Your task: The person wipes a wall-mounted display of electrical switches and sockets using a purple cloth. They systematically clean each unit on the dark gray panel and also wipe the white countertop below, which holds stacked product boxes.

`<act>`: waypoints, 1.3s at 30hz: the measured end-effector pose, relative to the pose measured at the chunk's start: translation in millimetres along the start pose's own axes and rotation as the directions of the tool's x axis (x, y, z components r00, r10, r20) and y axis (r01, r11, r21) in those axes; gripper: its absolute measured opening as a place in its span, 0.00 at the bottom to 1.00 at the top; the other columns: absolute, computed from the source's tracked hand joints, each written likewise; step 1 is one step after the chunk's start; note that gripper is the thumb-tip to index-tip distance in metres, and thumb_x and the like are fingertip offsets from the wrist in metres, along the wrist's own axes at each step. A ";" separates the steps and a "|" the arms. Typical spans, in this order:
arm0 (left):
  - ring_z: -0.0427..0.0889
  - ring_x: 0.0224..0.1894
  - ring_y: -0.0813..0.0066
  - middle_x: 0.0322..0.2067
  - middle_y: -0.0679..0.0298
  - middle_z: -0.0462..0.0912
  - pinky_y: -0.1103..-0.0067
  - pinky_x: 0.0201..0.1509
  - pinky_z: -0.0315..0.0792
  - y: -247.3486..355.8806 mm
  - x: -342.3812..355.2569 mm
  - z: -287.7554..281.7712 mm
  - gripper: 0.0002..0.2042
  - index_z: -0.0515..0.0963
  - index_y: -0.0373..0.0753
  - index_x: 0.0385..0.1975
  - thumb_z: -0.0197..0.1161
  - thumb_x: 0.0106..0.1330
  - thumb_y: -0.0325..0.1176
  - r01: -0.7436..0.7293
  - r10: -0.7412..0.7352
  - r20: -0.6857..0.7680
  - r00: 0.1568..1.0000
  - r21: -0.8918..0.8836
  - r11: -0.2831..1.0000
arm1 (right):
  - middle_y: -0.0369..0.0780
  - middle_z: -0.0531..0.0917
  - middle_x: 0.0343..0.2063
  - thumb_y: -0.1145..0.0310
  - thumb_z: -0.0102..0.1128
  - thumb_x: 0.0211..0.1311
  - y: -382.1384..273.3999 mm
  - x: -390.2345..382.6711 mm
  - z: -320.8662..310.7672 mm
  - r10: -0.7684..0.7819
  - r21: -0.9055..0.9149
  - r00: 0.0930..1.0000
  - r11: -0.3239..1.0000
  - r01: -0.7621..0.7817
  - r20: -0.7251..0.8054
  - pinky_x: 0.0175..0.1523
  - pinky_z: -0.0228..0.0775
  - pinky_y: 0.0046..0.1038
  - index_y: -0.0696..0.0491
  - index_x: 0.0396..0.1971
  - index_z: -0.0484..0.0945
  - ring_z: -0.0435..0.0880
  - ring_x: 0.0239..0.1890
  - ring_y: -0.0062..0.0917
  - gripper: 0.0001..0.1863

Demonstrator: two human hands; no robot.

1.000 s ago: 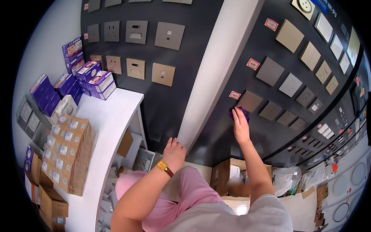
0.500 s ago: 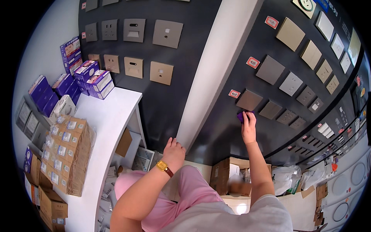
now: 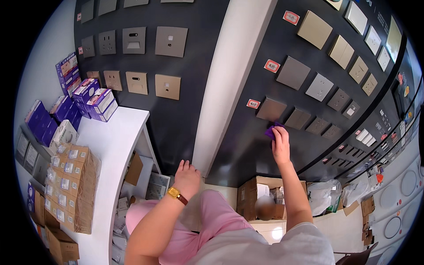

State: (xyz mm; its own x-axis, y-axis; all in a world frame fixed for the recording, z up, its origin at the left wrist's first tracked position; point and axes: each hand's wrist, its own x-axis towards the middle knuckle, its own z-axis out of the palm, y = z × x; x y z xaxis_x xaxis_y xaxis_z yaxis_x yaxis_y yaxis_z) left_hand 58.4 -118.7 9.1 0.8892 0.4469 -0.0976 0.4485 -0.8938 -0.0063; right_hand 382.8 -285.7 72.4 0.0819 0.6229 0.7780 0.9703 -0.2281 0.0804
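Observation:
My right hand [image 3: 281,145] holds a purple cloth [image 3: 269,131] between its fingers. The cloth is against the dark wall panel [image 3: 240,152], just below the lower edge of a brown-grey switch plate [image 3: 270,109]. To the right of that plate sit another plain plate [image 3: 297,118] and smaller socket plates [image 3: 317,126] in the same row. My left hand [image 3: 187,179], with a gold watch [image 3: 174,192] on its wrist, rests with fingers stretched out beside the foot of a white pillar [image 3: 221,84]. It holds nothing.
At left, a white counter [image 3: 128,119] bears purple boxes [image 3: 101,105] and a wrapped stack of brown cartons [image 3: 75,185]. Open cardboard boxes [image 3: 247,198] and plastic bags [image 3: 321,194] lie on the floor below the right panel. More plates [image 3: 168,87] hang on the left panel.
The whole view has shifted, so wall and plates appear farther left. The cloth sits slightly lower relative to the plate, and more of it shows. My left hand stays by the pillar.

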 end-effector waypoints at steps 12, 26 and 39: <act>0.64 0.68 0.55 0.55 0.53 0.76 0.61 0.75 0.47 9.5 2.8 5.4 0.17 0.78 0.38 0.50 0.58 0.64 0.39 -0.019 0.019 -0.024 1.000 -0.013 1.000 | 0.43 0.75 0.54 0.80 0.63 0.48 50.0 68.6 -46.6 -0.104 -0.351 0.994 0.933 0.085 -0.036 0.61 0.69 0.35 0.58 0.48 0.76 0.71 0.61 0.39 0.23; 0.65 0.67 0.54 0.53 0.52 0.77 0.60 0.74 0.49 8.5 -3.4 2.9 0.16 0.79 0.37 0.47 0.56 0.64 0.38 -0.019 0.016 -0.085 0.996 -0.036 0.999 | 0.43 0.74 0.55 0.76 0.64 0.48 44.8 62.3 -46.6 -0.184 -0.437 0.982 0.880 0.187 0.049 0.61 0.71 0.33 0.58 0.43 0.79 0.73 0.61 0.36 0.18; 0.65 0.67 0.54 0.52 0.51 0.77 0.60 0.74 0.48 7.1 -1.8 5.3 0.15 0.79 0.38 0.47 0.52 0.66 0.36 -0.014 0.010 -0.088 0.996 -0.038 0.999 | 0.47 0.73 0.51 0.79 0.63 0.55 34.8 82.6 -40.5 0.015 -0.073 0.971 0.997 -0.033 -0.239 0.55 0.71 0.37 0.61 0.38 0.75 0.77 0.50 0.43 0.10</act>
State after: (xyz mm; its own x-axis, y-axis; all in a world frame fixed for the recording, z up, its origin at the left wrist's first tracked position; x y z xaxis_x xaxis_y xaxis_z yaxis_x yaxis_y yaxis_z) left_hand 59.5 -126.1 3.9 0.8982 0.4394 -0.0100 0.4395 -0.8977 0.0326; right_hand 414.2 -272.4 164.7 0.0396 0.4222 0.9057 0.9477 -0.3032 0.0999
